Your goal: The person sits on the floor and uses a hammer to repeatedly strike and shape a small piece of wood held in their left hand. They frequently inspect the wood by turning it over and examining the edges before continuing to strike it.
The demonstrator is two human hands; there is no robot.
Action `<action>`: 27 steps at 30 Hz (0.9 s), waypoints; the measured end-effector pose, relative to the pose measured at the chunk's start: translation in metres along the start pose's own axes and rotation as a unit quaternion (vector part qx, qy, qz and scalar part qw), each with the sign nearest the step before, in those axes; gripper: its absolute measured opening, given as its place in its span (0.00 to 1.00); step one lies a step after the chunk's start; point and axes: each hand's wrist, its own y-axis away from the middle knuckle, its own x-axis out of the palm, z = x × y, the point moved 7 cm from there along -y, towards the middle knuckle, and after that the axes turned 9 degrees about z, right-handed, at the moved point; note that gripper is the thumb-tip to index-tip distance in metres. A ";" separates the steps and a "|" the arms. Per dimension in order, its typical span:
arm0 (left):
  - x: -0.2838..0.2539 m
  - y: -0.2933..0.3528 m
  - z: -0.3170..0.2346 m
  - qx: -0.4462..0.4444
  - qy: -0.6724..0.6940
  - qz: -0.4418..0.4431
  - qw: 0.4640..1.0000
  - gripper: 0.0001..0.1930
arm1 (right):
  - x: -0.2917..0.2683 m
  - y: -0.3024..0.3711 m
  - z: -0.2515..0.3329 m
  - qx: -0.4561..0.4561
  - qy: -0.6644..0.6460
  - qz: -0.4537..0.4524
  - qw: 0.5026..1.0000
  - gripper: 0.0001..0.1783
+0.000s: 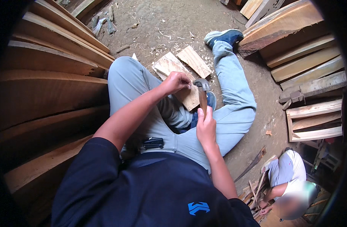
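Observation:
My right hand [206, 128] is wrapped round the wooden handle of a claw hammer [202, 96], whose metal head is up beside my left hand. My left hand [177, 82] is closed, with thumb and fingertips pinched together; whatever they hold is too small to make out. Below that hand lies a light wooden board [188, 100], partly hidden by my hand and the hammer. A shorter wood piece [194, 61] rests on the ground just beyond it. My bent left leg and stretched right leg flank the boards.
Tall planks [48, 90] lean along the left side. On the right are thick timber slabs [283, 26] and a wooden frame [313, 134]. A handsaw [251, 163] lies on the dirt floor near a crouching co-worker [289, 170]. Wood shavings [164, 36] litter the ground ahead.

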 end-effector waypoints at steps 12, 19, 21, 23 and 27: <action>-0.039 0.010 -0.021 -0.020 -0.168 -0.020 0.985 0.25 | -0.025 0.006 -0.047 0.028 -0.082 -0.044 0.995 0.20; -0.046 0.015 0.015 -0.168 -0.169 -0.019 0.971 0.16 | -0.029 -0.005 -0.033 0.025 -0.091 0.010 0.995 0.20; -0.050 0.016 0.017 -0.172 -0.164 -0.063 0.969 0.15 | -0.031 -0.012 -0.024 0.010 -0.081 0.012 0.997 0.19; -0.052 0.018 0.021 -0.180 -0.156 -0.083 0.968 0.14 | -0.033 -0.023 -0.017 -0.013 -0.066 0.000 0.998 0.18; -0.052 0.018 0.029 -0.204 -0.129 -0.078 0.967 0.15 | -0.030 -0.045 -0.008 -0.056 -0.045 -0.003 0.997 0.18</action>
